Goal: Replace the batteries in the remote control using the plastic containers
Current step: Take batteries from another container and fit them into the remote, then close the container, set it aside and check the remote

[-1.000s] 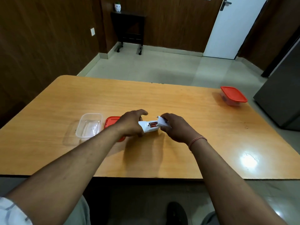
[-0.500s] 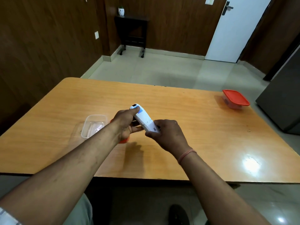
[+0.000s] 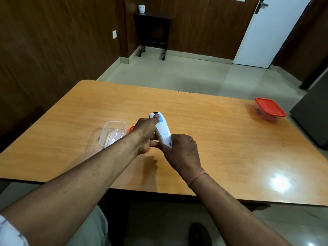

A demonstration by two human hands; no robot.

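A white remote control (image 3: pixel 162 129) is held above the middle of the wooden table (image 3: pixel 213 139), its back side up and its far end tilted away from me. My left hand (image 3: pixel 146 133) grips its upper half, thumb near the top. My right hand (image 3: pixel 181 151) closes over its near end, where the back cover sits. An open clear plastic container (image 3: pixel 112 134) stands left of my hands. Its red lid (image 3: pixel 131 129) peeks out from behind my left hand. No batteries are visible.
A second clear container with a red lid (image 3: pixel 269 109) on it stands at the table's far right corner. A grey cabinet (image 3: pixel 312 112) is close to the table's right side. A dark side table (image 3: pixel 153 31) stands by the far wall.
The remote lay sideways with its battery bay open and red batteries showing; both hands have turned it end-on and raised it, and the bay now looks covered.
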